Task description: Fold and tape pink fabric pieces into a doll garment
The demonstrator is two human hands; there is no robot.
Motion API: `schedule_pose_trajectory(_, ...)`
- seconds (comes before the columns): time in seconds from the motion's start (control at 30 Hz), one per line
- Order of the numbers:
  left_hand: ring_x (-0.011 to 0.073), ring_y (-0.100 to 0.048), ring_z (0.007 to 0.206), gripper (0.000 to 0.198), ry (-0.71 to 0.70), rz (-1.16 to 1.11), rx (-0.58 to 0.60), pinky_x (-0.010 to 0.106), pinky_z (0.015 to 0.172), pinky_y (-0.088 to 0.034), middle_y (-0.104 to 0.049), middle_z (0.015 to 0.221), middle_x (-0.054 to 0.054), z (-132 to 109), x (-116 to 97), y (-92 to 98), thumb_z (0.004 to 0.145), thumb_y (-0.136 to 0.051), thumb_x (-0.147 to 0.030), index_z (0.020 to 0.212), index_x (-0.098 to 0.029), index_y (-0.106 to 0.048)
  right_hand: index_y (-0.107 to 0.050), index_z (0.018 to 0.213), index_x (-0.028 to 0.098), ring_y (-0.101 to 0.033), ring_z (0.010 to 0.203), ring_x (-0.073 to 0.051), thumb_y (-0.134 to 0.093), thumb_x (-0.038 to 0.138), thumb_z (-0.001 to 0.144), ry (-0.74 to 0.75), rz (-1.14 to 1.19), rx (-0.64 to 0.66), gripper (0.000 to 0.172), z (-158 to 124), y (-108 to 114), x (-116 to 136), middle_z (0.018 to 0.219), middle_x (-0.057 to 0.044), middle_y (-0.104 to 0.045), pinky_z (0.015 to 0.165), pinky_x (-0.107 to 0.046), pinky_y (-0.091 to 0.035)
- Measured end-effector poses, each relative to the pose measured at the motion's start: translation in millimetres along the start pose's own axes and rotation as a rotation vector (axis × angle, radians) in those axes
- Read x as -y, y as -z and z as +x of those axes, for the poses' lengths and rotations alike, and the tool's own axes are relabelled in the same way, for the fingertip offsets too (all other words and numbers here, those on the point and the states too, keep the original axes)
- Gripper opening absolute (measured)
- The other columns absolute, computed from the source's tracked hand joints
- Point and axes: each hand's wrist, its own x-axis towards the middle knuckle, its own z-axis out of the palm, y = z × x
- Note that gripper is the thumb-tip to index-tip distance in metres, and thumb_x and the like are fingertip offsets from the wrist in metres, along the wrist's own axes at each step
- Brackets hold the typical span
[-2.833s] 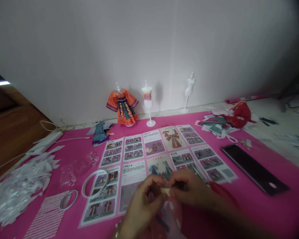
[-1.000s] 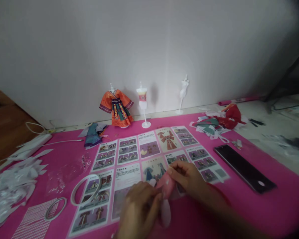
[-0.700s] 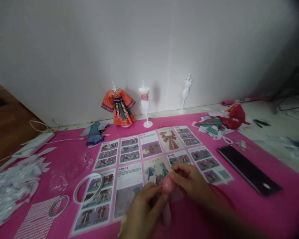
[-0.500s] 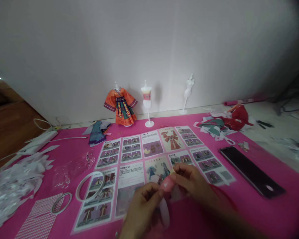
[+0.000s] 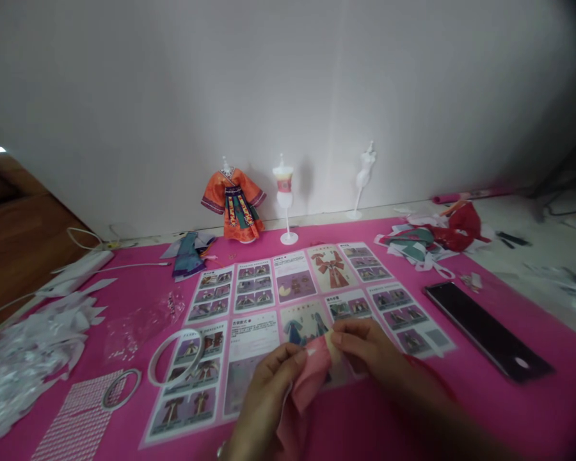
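Between my two hands is a piece of pink fabric [image 5: 315, 368] with a pale yellowish edge at its right end. My left hand [image 5: 273, 384] pinches the fabric's left side between thumb and fingers. At the right end, my right hand [image 5: 360, 346] pinches the pale edge. The fabric hangs down below my left hand, its lower part blurred. Both hands are above the lower middle of a printed instruction sheet [image 5: 249, 336], which shows pictures of small garments.
Behind stand a doll form in an orange robe [image 5: 235, 205], one with a pink-yellow band [image 5: 284, 186] and a bare one [image 5: 365, 173]. Tape rolls [image 5: 152, 365] and a bead sheet [image 5: 77, 416] lie left; a dark phone [image 5: 484, 330] and fabric scraps [image 5: 413, 243] lie right.
The pink fabric is now spread more between my hands, showing more of its surface and the pale edge. My left hand has shifted slightly left and up.
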Motion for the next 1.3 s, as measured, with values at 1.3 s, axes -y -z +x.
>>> schedule_pose_trajectory(1.3,0.0104,-0.045,0.058,0.009,-0.115,0.582,0.116,0.021,0.054,-0.032,-0.052,0.062,-0.003,-4,-5,7.1,0.072,-0.062,-0.02,0.065,-0.016,-0.065,-0.06,0.072,0.019,-0.058,0.1,-0.017,-0.062,0.001,0.069,0.454,-0.436,0.176,0.018,-10,1,0,0.103,-0.002,-0.061,0.087,-0.028,-0.041)
